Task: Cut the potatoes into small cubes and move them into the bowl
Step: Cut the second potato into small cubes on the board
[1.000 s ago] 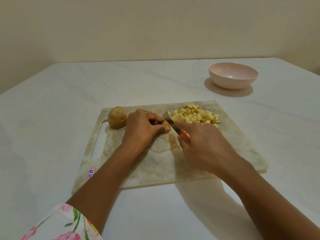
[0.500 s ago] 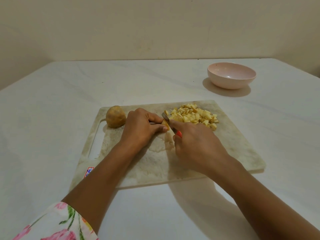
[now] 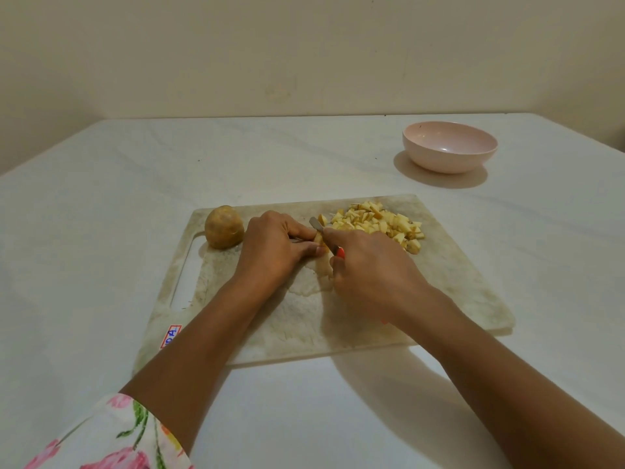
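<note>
My left hand (image 3: 270, 247) pins the potato piece (image 3: 319, 238) mid cutting board (image 3: 456, 292) so my right hand (image 3: 370, 269), fisted round the knife (image 3: 317, 225), dices cleanly.

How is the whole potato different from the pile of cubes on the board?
The whole potato is uncut, round and brown-skinned; the cubes are small pale-yellow pieces. The whole potato sits far left, the cubes are heaped far right. Both rest on the cutting board.
</note>
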